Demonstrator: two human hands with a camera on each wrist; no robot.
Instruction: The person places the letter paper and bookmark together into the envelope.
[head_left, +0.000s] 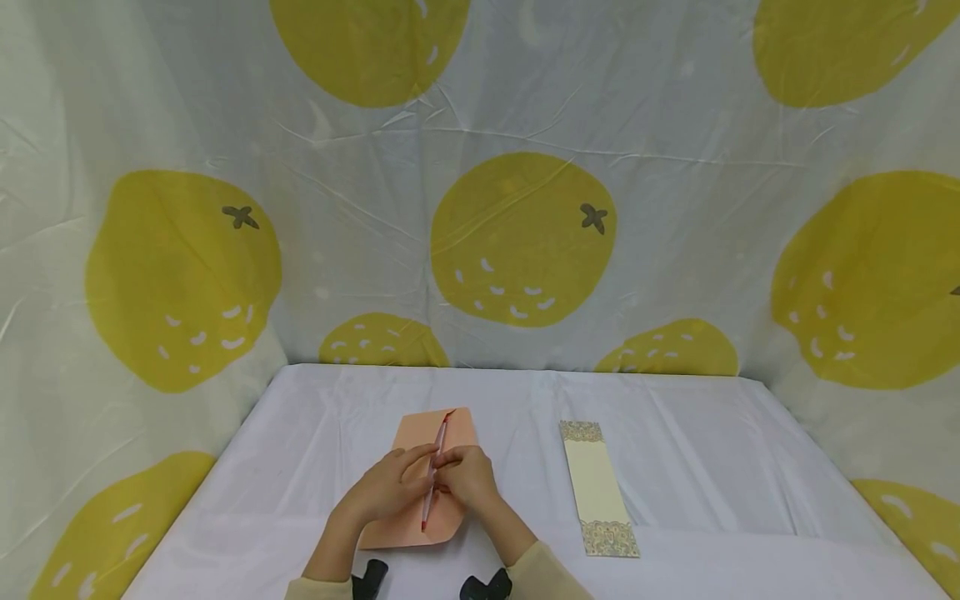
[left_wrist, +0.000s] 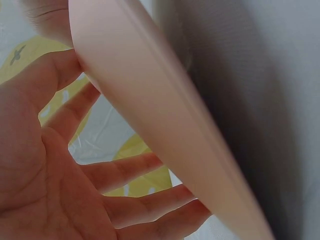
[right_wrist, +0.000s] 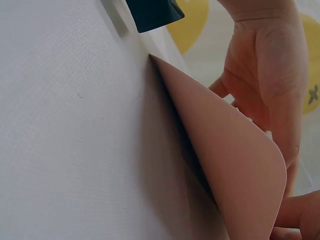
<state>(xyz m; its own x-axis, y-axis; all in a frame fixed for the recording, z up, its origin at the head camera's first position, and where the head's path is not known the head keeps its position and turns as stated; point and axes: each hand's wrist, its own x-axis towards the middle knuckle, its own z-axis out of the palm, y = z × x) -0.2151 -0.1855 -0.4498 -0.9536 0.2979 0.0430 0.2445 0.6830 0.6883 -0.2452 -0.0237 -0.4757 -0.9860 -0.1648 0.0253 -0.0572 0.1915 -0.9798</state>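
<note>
A peach envelope (head_left: 416,533) lies on the white cloth, one edge raised in both wrist views. Along its middle runs a narrow white strip (head_left: 427,510) with red ends. My left hand (head_left: 386,486) is on the left side, index finger and thumb meeting at the strip; the left wrist view shows the left hand (left_wrist: 30,165) with thumb and forefinger pinching the paper edge, other fingers spread along it. From the right, my right hand (head_left: 468,477) pinches the strip's middle with thumb and forefinger. Their fingertips nearly meet there and cover part of it.
To the right on the cloth lies a long cream card (head_left: 598,483) with patterned gold ends. Black wrist cameras (head_left: 369,579) sit at both wrists. A lemon-print curtain (head_left: 525,242) closes off the back and sides behind the white tablecloth (head_left: 712,467).
</note>
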